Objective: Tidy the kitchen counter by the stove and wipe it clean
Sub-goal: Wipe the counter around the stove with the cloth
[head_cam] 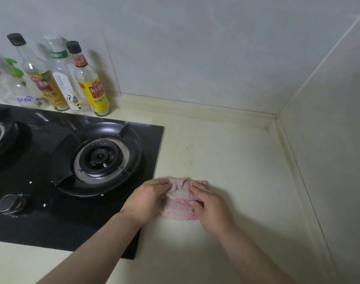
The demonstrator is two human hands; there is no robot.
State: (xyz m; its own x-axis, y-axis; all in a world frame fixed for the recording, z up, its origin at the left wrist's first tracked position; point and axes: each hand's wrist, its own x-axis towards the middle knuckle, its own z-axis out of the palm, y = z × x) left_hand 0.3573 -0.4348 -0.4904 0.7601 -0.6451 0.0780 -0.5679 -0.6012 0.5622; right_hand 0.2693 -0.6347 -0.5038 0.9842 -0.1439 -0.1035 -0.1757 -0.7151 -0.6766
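Note:
A pink and white cloth (180, 208) lies bunched on the pale counter (236, 167), just right of the black glass stove (41, 212). My left hand (148, 199) grips the cloth's left side, partly over the stove's edge. My right hand (211, 208) presses on the cloth's right side, its fingers curled into the fabric. Faint yellowish stains (185, 152) mark the counter beyond the cloth.
Several sauce bottles (91, 83) stand against the tiled wall behind the stove at the back left. The right burner (101, 156) has a black pan support. White crumbs (44, 205) dot the stove glass near a knob (8, 203). A wall (328, 140) bounds the counter's right side.

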